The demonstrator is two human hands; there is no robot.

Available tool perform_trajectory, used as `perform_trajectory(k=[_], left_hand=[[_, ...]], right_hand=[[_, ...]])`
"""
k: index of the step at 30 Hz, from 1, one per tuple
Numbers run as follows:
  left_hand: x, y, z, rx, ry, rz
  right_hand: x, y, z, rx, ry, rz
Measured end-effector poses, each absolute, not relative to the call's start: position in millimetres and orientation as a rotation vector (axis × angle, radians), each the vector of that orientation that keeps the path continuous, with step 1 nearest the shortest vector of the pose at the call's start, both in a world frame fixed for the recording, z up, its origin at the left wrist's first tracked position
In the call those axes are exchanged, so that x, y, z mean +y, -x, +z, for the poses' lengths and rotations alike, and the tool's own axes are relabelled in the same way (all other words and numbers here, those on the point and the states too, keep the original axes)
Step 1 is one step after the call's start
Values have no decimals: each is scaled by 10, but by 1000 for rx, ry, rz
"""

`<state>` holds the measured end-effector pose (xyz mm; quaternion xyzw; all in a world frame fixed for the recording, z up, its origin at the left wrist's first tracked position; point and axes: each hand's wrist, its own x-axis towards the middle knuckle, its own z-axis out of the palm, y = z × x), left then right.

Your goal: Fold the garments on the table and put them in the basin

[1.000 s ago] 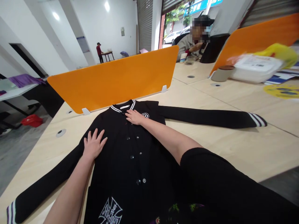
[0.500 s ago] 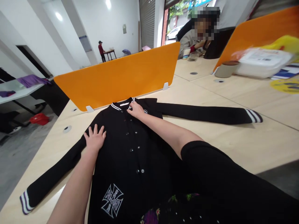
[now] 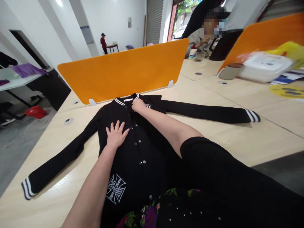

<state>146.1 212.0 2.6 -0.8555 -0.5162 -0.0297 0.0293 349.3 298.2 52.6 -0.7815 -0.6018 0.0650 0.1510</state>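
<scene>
A black jacket (image 3: 152, 136) lies spread on the wooden table (image 3: 213, 139), with white stripes on its collar and cuffs and snap buttons down the front. Both sleeves stretch outward. A white embroidered cross patch (image 3: 116, 189) marks the lower left of its front. My left hand (image 3: 116, 134) rests flat on the chest, fingers spread, beside the row of snaps. Near the collar, my right hand (image 3: 138, 104) has its fingers closed on the jacket's front edge, partly hiding the striped neckband.
An orange divider (image 3: 123, 76) stands just behind the collar. Toward the right are a round container (image 3: 231, 71), a white plastic box (image 3: 264, 66) and a yellow bag (image 3: 288, 52). A person (image 3: 201, 41) sits beyond; another (image 3: 103, 43) stands far back. A red bag (image 3: 35, 111) lies on the floor.
My left hand has slid right across the jacket from near the armpit to the chest by the snaps. My right hand stays at the collar, its fingers more curled.
</scene>
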Motion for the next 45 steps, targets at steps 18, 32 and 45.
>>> perform_trajectory(k=[18, 32, 45], left_hand=[[2241, -1429, 12, -1587, 2604, -81], [1689, -1882, 55, -1255, 2719, -109], [2383, -2635, 549, -1140, 2726, -265]], right_hand=[[2062, -3517, 137, -2002, 1973, 65], [1634, -4235, 380, -1729, 1882, 168], [94, -6737, 208, -604, 2751, 92]])
